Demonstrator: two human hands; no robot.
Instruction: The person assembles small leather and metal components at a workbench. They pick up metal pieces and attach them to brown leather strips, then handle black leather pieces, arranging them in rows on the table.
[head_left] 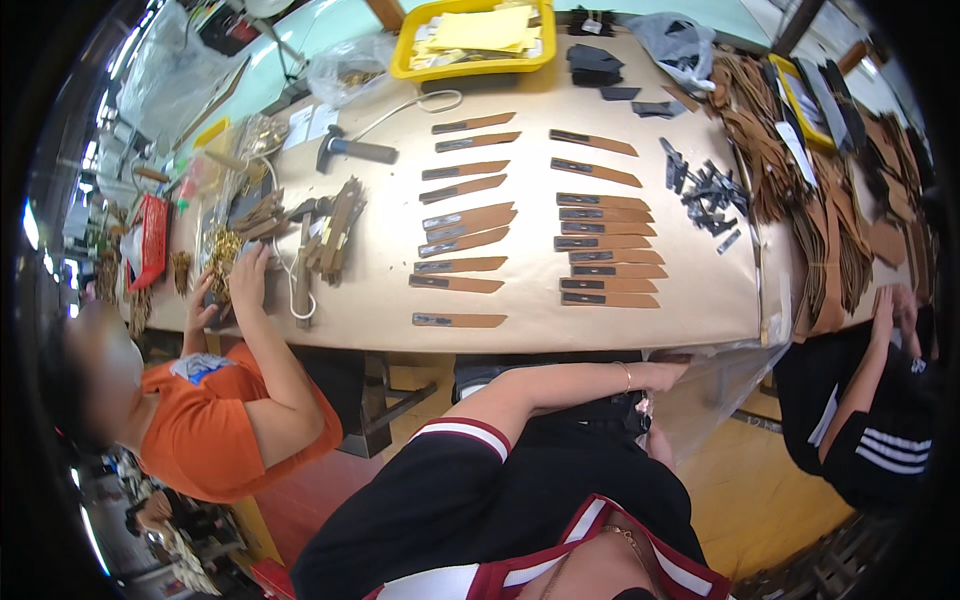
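Note:
My left hand (pixel 664 376) reaches across my body to the table's near edge, beside a clear plastic sheet (pixel 715 385) hanging there. Its fingers are too small and foreshortened to read. Lower down, close to my waist, only part of my right hand (pixel 658 446) shows, with its fingers hidden. Between the two hands is a small dark item (pixel 636 410) with a shiny bit, whose kind I cannot make out. Ahead on the table lie two columns of brown leather strips (pixel 608 215), each with a dark piece on its left part. Loose dark pieces (pixel 708 190) are heaped to their right.
A hammer (pixel 360 150) and bundled brown strips (pixel 340 230) lie left. A yellow tray (pixel 400 60) with yellow sheets stands at the back. Leather strips (pixel 830 240) pile up on the right. One person in orange (pixel 230 420) works at left, another in black (pixel 860 400) at right.

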